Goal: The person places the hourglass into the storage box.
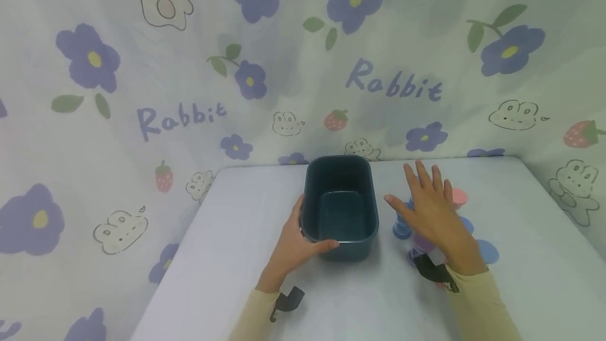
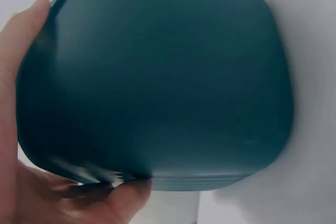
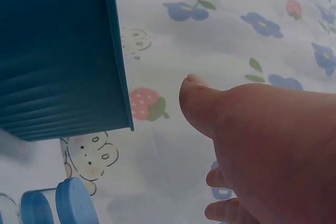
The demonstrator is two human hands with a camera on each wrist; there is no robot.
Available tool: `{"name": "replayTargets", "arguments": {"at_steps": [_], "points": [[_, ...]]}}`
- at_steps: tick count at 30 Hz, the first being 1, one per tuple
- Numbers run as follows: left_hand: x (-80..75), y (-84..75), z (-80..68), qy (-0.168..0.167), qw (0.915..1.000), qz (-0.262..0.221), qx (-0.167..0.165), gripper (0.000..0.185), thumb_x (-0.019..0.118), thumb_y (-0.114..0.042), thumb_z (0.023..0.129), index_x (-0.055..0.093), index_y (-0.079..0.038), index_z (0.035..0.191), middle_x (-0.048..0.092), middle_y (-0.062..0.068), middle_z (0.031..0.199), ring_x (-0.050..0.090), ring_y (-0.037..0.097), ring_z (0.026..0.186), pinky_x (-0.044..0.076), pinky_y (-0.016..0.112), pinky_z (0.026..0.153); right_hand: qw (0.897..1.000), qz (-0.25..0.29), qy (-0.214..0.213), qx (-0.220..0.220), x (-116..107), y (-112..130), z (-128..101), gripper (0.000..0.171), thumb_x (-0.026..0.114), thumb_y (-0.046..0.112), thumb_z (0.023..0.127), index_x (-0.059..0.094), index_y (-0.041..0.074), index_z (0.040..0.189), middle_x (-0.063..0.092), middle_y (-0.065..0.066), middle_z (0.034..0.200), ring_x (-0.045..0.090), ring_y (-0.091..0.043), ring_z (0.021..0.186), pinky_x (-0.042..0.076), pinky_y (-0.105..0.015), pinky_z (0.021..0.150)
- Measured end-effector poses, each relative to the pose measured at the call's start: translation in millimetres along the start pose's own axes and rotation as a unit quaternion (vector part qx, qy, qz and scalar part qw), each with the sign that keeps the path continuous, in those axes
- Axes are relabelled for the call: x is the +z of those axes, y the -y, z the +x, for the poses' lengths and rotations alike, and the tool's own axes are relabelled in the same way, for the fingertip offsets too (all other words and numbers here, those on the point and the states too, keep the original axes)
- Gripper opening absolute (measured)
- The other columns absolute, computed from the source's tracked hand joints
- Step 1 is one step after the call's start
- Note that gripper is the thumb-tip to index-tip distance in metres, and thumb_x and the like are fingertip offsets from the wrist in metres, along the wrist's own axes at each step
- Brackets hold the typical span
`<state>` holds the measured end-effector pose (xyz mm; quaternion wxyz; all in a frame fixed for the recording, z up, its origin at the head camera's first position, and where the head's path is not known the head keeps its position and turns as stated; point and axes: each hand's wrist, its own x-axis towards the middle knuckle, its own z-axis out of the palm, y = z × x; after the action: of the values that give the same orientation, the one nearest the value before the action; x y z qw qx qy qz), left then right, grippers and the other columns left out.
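Note:
A dark teal plastic bin [image 1: 355,251], with nothing inside it, stands in the middle of the white table. My left hand [image 1: 292,249] grips its near left corner, the thumb over the front rim and the fingers along the left side. The bin's wall [image 2: 157,87] fills most of the left wrist view. To the right of the bin, my right hand [image 1: 433,214] is held with fingers spread and nothing in it, above a group of small containers. Among these is a clear jar with a blue lid [image 3: 76,203]; the hand partly hides the group.
Beside the right hand lie a pink round piece [image 1: 459,197] and a blue disc [image 1: 487,251], with a purple piece [image 1: 423,243] under the wrist. A curtain [image 1: 284,41] printed with flowers and rabbits hangs behind the white table [image 1: 227,214].

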<state>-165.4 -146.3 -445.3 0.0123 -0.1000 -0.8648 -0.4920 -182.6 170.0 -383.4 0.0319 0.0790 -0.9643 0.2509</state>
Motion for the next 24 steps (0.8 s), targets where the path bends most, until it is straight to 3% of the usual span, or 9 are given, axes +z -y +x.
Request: {"name": "replayTargets", "arguments": {"at_steps": [7, 12, 16, 22, 24], "points": [[3.4, 2.9, 10.9, -0.013, 0.9999, 0.008, 0.003, 0.128, 0.093, -0.057, 0.068, 0.015, -0.030, 0.166, 0.027, -0.005, 0.172, 0.033, 0.029, 0.157, 0.037, 0.063, 0.121, 1.000, 0.001, -0.012, -0.008, -1.1, 3.7, 1.3, 0.098, 0.052, 0.065, 0.100, 0.012, 0.004, 0.165, 0.002, -0.026, 0.173, -0.005, -0.057, 0.156, -0.002, -0.078, 0.122], [7.9, 8.0, 14.6, -0.013, 0.9999, 0.010, 0.004, 0.127, 0.093, -0.055, 0.068, 0.015, -0.029, 0.166, 0.026, -0.007, 0.172, 0.032, 0.027, 0.158, 0.036, 0.063, 0.121, 0.999, 0.023, -0.031, -0.024, -3.3, 1.5, -0.7, 0.094, 0.059, 0.057, 0.100, 0.018, 0.002, 0.164, 0.013, -0.028, 0.171, 0.006, -0.057, 0.156, 0.009, -0.078, 0.122], [9.1, 7.8, 13.7, -0.014, 0.9998, 0.009, 0.008, 0.127, 0.093, -0.055, 0.069, 0.016, -0.029, 0.166, 0.026, -0.008, 0.172, 0.032, 0.027, 0.158, 0.037, 0.064, 0.121, 0.995, 0.082, -0.041, -0.032, -11.6, -3.6, -8.2, 0.087, 0.062, 0.052, 0.100, 0.024, 0.007, 0.164, 0.022, -0.025, 0.170, 0.018, -0.054, 0.155, 0.022, -0.076, 0.120], [8.3, 6.7, 14.7, -0.013, 0.9992, 0.007, 0.038, 0.125, 0.091, -0.056, 0.071, 0.016, -0.026, 0.166, 0.027, -0.008, 0.172, 0.033, 0.025, 0.157, 0.037, 0.063, 0.120, 0.985, 0.162, -0.051, 0.009, -36.0, -15.8, -28.7, 0.078, 0.061, 0.052, 0.101, 0.028, 0.022, 0.164, 0.033, -0.022, 0.167, 0.034, -0.053, 0.149, 0.037, -0.076, 0.111], [7.5, 6.8, 15.4, -0.011, 0.9988, 0.005, 0.047, 0.124, 0.091, -0.054, 0.072, 0.016, -0.026, 0.167, 0.026, -0.006, 0.172, 0.031, 0.025, 0.158, 0.036, 0.064, 0.121, 0.983, 0.172, -0.069, 0.006, -41.1, -24.2, -33.5, 0.072, 0.063, 0.048, 0.101, 0.034, 0.022, 0.162, 0.040, -0.022, 0.163, 0.041, -0.050, 0.145, 0.048, -0.055, 0.115]]}}
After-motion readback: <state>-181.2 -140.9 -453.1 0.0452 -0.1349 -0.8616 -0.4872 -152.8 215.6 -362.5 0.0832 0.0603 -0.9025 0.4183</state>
